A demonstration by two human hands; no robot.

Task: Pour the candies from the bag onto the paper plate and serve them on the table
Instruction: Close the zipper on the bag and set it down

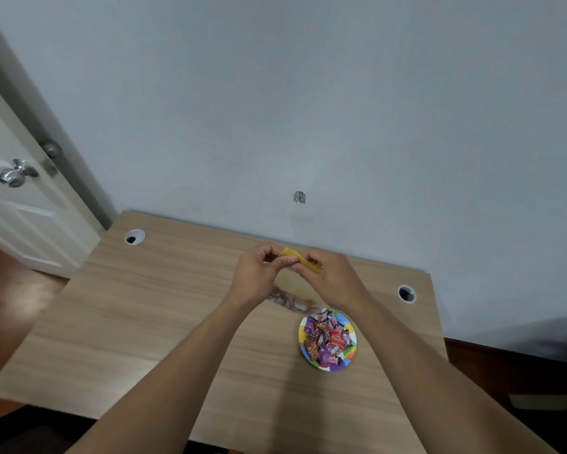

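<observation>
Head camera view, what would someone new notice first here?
First, the two hands, left hand and right hand, meeting above the table and pinching the yellow top of a bag that hangs blurred below them. Next, the bright paper plate heaped with wrapped candies, on the table just right of the arms.

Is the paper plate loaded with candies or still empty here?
Loaded. The paper plate on the table holds a heap of wrapped candies; both hands pinch the bag above it.
</observation>
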